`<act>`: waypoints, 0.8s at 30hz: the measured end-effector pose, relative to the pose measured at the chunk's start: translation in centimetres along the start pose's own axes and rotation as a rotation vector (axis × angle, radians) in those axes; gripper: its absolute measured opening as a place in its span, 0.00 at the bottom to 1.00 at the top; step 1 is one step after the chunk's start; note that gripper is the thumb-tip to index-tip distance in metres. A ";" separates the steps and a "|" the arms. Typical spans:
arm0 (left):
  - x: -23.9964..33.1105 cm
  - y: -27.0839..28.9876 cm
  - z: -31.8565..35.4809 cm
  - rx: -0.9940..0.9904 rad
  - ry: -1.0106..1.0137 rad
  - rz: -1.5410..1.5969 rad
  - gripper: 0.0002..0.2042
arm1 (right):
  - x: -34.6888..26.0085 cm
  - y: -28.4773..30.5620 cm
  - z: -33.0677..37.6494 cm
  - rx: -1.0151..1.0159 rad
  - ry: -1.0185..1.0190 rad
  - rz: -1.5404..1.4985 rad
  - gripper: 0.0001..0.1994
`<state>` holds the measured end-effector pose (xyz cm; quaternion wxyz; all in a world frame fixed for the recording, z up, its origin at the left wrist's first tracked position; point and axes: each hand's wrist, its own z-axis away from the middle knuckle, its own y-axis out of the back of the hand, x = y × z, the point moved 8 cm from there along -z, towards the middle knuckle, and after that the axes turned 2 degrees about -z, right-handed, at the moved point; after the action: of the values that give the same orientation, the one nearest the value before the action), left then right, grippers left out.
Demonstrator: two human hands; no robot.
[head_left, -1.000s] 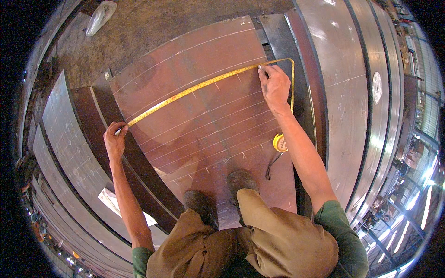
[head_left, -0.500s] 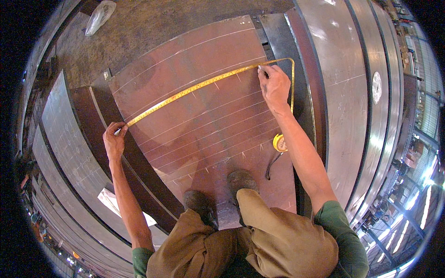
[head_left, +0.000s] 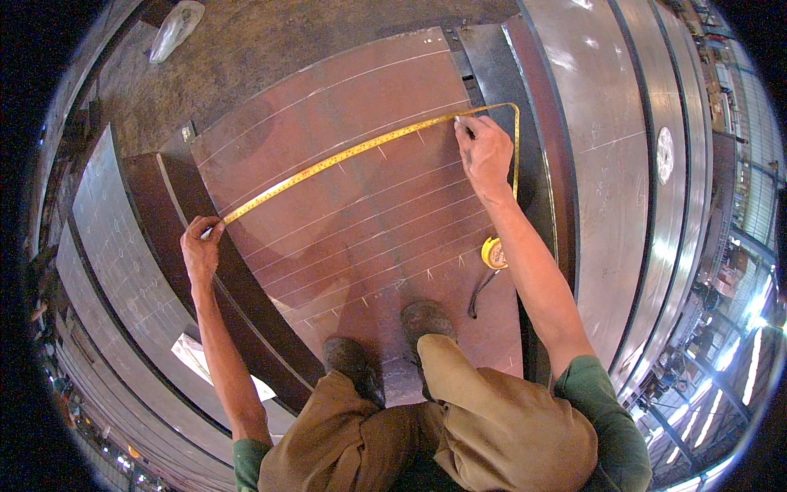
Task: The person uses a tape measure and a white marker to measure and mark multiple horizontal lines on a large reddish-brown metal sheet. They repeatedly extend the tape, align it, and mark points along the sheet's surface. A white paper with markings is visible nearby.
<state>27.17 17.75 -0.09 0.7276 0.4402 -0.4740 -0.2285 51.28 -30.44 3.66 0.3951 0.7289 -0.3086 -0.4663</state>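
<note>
A yellow tape measure blade (head_left: 340, 156) stretches across a reddish-brown steel plate (head_left: 328, 238) marked with pale lines and short ticks. At the plate's left edge, my left hand (head_left: 201, 250) pinches the blade's end; a small whitish piece shows between its fingers. My right hand (head_left: 487, 156) is closed at the blade near the plate's right edge, with a small white stick like chalk between thumb and forefinger, its tip by the tape. Past that hand the blade bends and runs down behind my forearm to the yellow tape case (head_left: 493, 253), which lies on the plate with a black strap (head_left: 478, 297).
My boots (head_left: 428, 321) stand on the plate's near part. Grey steel plates with raised dark edges (head_left: 598, 164) lie to the right, and others (head_left: 123, 221) to the left. A white sheet (head_left: 193, 354) rests by my left forearm. Clear plastic (head_left: 176, 31) lies at the far left.
</note>
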 end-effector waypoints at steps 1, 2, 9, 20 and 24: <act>0.0 0.0 0.0 0.002 -0.005 0.005 0.08 | -0.1 0.1 0.0 0.009 0.017 -0.016 0.08; 0.0 0.0 0.0 0.003 -0.006 0.005 0.08 | -0.1 0.1 -0.1 0.004 0.015 -0.017 0.08; 0.1 0.3 -0.1 0.003 -0.008 -0.026 0.08 | 0.0 -0.1 -0.2 -0.051 -0.065 -0.017 0.07; 0.0 0.1 -0.1 0.001 0.001 -0.008 0.08 | -0.2 -0.2 -0.2 -0.024 0.010 -0.005 0.07; -0.4 0.0 -0.1 0.005 0.022 -0.009 0.08 | 0.0 -0.3 -0.2 -0.054 -0.037 0.002 0.07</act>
<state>27.12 18.07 -0.34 0.7306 0.4467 -0.4646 -0.2255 51.51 -30.21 3.43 0.4092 0.7088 -0.3038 -0.4877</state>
